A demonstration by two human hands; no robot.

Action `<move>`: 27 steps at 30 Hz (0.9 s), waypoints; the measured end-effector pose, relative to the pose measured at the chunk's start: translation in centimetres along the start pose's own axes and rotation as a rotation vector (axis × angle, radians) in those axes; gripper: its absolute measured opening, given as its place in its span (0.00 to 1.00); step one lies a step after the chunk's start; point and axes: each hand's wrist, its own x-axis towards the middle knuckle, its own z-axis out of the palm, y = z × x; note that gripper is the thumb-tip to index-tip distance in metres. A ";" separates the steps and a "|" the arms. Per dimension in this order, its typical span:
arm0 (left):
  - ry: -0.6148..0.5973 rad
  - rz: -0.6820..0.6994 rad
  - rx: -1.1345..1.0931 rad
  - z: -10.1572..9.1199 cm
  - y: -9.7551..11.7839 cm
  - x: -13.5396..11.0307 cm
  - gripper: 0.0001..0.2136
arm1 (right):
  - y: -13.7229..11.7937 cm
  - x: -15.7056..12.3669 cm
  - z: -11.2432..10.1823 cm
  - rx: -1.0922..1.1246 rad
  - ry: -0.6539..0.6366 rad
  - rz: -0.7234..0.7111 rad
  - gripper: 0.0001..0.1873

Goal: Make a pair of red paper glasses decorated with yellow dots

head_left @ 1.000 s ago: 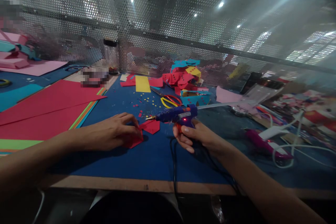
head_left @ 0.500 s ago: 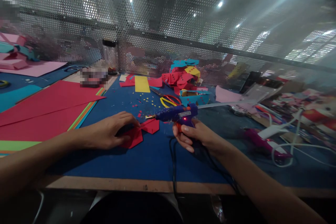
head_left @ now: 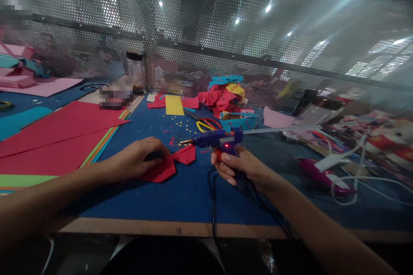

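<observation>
My right hand [head_left: 230, 165] is wrapped round the grip of a blue hot glue gun [head_left: 214, 138], with fingers at its orange trigger. A red light glows on its body, and a clear glue stick [head_left: 274, 129] juts from its back. The metal nozzle points left, just above a folded piece of red paper [head_left: 161, 171]. My left hand [head_left: 142, 158] is curled over the left part of that paper, pressing it to the blue table mat [head_left: 180, 202]. Its fingertips are partly hidden. A folded red flap [head_left: 186, 154] sits at the paper's right, below the nozzle.
Coloured sheets [head_left: 64, 133] are stacked at left. Scissors [head_left: 208, 124], a yellow strip [head_left: 174, 105] and a heap of folded paper pieces [head_left: 222, 94] lie behind the glue gun. A magenta glue gun [head_left: 324, 176] with a white cord lies right. A jar [head_left: 135, 72] stands behind.
My left hand's fingers have shifted slightly on the red paper, showing a wider gap by the thumb. The glue gun stays almost where it was.
</observation>
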 end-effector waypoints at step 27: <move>0.114 -0.101 0.066 1.1 -0.5 0.4 0.04 | -0.2 0.5 -0.4 -0.028 0.048 -0.018 0.20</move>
